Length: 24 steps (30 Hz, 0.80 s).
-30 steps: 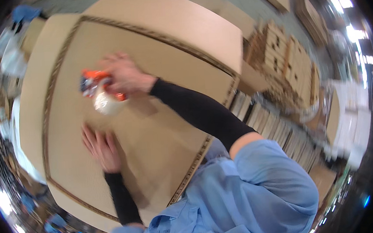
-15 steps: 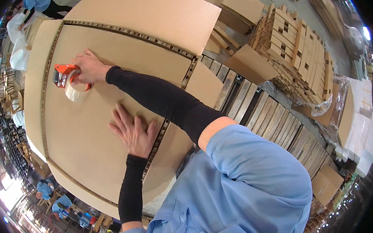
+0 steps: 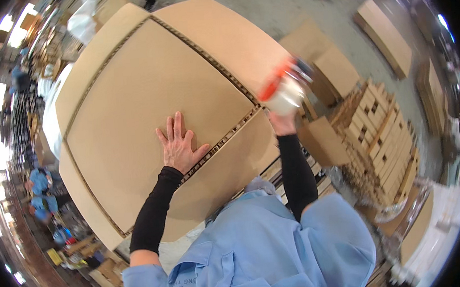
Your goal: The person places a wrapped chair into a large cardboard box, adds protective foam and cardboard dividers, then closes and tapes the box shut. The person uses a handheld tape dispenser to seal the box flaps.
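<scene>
A large cardboard carton [image 3: 145, 80] lies in front of me with its flaps folded outward around a brown centre panel. My left hand [image 3: 180, 149] rests flat on that panel with fingers spread, near its edge closest to me. Beyond the carton's right corner, my right hand [image 3: 283, 122] grips a red tape dispenser [image 3: 275, 81], smeared by motion. On the dispenser sits a wide roll of clear tape [image 3: 285, 97], which partly hides my fingers. A dark honeycomb-like strip [image 3: 196, 47] shows along the panel's edges.
To the right stands a stack of cardboard pieces [image 3: 376, 138]. Flat cardboard sheets [image 3: 337, 72] lie on the floor beyond it. A wooden slatted surface [image 3: 326, 186] shows beneath my right arm. Co-workers in blue [image 3: 40, 180] are at the far left.
My right hand has swung from the far left of the panel to beyond the right corner, carrying the tape dispenser. The left hand stays flat on the carton while the view has turned.
</scene>
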Tool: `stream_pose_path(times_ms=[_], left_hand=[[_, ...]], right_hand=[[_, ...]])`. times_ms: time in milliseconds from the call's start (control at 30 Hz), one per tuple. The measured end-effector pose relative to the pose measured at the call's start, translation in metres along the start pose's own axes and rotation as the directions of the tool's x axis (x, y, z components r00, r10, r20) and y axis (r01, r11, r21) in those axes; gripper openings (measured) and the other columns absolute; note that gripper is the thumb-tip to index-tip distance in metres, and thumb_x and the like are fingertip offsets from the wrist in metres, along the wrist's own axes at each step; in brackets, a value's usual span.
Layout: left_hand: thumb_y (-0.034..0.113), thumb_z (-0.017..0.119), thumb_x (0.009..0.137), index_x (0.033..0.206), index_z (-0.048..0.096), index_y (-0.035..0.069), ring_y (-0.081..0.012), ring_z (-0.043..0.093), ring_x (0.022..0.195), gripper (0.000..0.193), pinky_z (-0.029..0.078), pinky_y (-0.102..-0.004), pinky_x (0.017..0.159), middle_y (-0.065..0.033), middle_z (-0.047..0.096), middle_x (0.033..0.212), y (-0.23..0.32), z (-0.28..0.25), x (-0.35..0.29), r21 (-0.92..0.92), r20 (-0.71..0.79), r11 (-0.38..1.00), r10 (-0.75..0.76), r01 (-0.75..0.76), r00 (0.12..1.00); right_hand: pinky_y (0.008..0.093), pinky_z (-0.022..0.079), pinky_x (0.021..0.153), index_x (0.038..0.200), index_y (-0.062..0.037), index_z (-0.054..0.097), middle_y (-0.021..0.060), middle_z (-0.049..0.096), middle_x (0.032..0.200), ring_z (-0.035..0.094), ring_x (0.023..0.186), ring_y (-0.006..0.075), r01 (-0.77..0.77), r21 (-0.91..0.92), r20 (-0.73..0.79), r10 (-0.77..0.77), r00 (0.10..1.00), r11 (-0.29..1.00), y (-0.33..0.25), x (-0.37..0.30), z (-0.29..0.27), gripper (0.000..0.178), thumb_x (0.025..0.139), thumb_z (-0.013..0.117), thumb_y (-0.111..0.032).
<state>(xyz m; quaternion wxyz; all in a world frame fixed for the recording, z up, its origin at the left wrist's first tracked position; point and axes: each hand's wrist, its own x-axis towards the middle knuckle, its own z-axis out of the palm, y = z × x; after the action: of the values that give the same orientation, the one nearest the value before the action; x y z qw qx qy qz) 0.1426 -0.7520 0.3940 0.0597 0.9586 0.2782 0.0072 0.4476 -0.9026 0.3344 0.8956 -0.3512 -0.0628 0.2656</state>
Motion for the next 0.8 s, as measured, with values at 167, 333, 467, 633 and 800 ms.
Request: stream_pose_path(times_ms=[167,333,467,633,800], left_hand=[[0.073,0.056,0.089,0.105,0.070,0.002,-0.0461,0.012,0.155,0.075,0.010,-0.0781,0.115,-0.0215,0.014,0.170,0.005,-0.005,0.006,-0.050,-0.061,0.998,0.040,-0.043,0.997],[0.072,0.058,0.089,0.103,0.071,0.002,-0.0463,0.018,0.154,0.072,0.013,-0.0776,0.115,-0.0226,0.018,0.168,0.002,-0.012,-0.002,-0.033,-0.038,0.999,0.012,-0.013,0.999],[0.068,0.065,0.087,0.101,0.071,0.002,-0.0433,0.021,0.154,0.068,0.012,-0.0766,0.117,-0.0226,0.023,0.166,0.002,-0.006,-0.004,-0.100,-0.123,0.994,0.028,-0.041,0.992],[0.029,0.071,0.088,0.090,0.070,0.002,-0.0347,0.054,0.130,0.027,0.041,-0.0559,0.108,-0.0180,0.058,0.140,-0.018,0.017,-0.025,-0.399,-0.413,0.917,-0.203,0.024,0.888],[0.006,0.064,0.088,0.079,0.062,0.002,-0.0338,0.057,0.127,0.010,0.045,-0.0437,0.105,-0.0175,0.062,0.140,-0.027,0.015,-0.136,-0.735,-0.570,0.626,-0.779,0.260,0.262]], right_hand=[[0.0499,0.037,0.113,0.131,-0.0092,0.055,0.0118,0.058,0.128,0.051,0.127,0.0259,-0.065,0.230,-0.381,0.151,0.912,0.971,-0.040,0.046,-0.106,0.054,0.090,0.077,-0.035],[0.0519,0.028,0.121,0.138,-0.0076,0.055,0.0207,0.047,0.150,0.043,0.139,0.0342,-0.048,0.489,0.067,0.017,0.998,0.871,-0.060,0.055,-0.032,0.060,0.088,0.077,-0.030],[0.0464,0.044,0.107,0.129,-0.0073,0.063,0.0139,0.061,0.134,0.056,0.122,0.0270,-0.134,0.124,0.441,0.066,0.895,0.983,-0.086,0.019,0.017,0.049,0.087,0.078,-0.027],[0.0282,0.056,0.074,0.109,-0.0017,0.073,0.0066,0.069,0.114,0.066,0.091,0.0110,-0.696,-0.340,0.470,0.755,0.457,0.632,-0.065,-0.051,0.107,0.030,0.085,0.080,-0.020],[0.0409,0.030,0.123,0.133,0.0015,0.064,0.0119,0.051,0.156,0.042,0.147,0.0276,0.637,-0.657,0.700,0.640,0.317,0.404,-0.007,-0.058,0.096,0.049,0.087,0.075,-0.011]])
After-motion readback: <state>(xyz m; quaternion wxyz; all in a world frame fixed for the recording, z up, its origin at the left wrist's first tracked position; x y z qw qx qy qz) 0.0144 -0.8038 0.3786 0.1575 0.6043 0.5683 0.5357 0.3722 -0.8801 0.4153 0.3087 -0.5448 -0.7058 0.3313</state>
